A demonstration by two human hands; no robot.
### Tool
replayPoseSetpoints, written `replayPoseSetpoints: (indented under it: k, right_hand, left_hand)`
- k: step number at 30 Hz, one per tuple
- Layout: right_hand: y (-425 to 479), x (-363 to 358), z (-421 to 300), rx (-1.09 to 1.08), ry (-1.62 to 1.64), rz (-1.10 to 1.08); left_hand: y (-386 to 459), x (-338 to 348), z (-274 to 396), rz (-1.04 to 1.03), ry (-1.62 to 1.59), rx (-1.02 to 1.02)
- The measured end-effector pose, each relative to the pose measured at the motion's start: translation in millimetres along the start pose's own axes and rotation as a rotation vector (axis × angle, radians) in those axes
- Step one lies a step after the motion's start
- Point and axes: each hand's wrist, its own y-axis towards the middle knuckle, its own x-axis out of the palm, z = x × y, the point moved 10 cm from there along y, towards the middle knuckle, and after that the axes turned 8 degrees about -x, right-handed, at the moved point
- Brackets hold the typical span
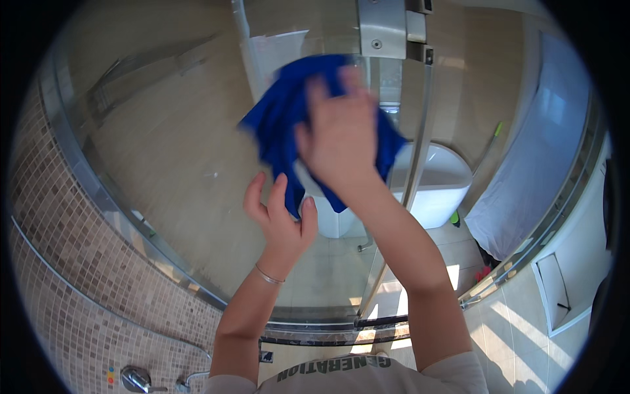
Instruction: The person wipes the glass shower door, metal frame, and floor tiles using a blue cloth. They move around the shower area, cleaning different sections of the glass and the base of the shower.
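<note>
A deep blue cloth [285,115] is spread in loose folds against the clear glass panel [197,207] of a shower enclosure. My right hand [342,130] lies over the cloth with its fingers spread, holding it to the glass, and is blurred. Lower and to the left, my left hand [283,216] is raised with bent fingers apart. A hanging corner of the cloth shows between its index finger and thumb; whether they touch it is unclear.
A metal hinge [383,32] joins the glass above right of the cloth. Beyond the glass stands a white bathtub [438,197]. At lower left, a shower mixer tap [136,379] and hose [113,308] are on the mosaic wall [98,256]. A pale sheet [536,162] hangs at right.
</note>
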Motion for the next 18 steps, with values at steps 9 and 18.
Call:
replayPoseSetpoints:
  k: [9,18]
  right_hand:
    - [-75.9,-12.3,39.8,0.243,-0.188,0.048]
    - [-112.3,-24.3,23.2,0.048,0.076,-0.122]
  left_hand:
    - [18.4,71.4,45.4,-0.396,0.181,0.024]
    - [81.0,78.7,48.2,-0.089,0.277,0.135]
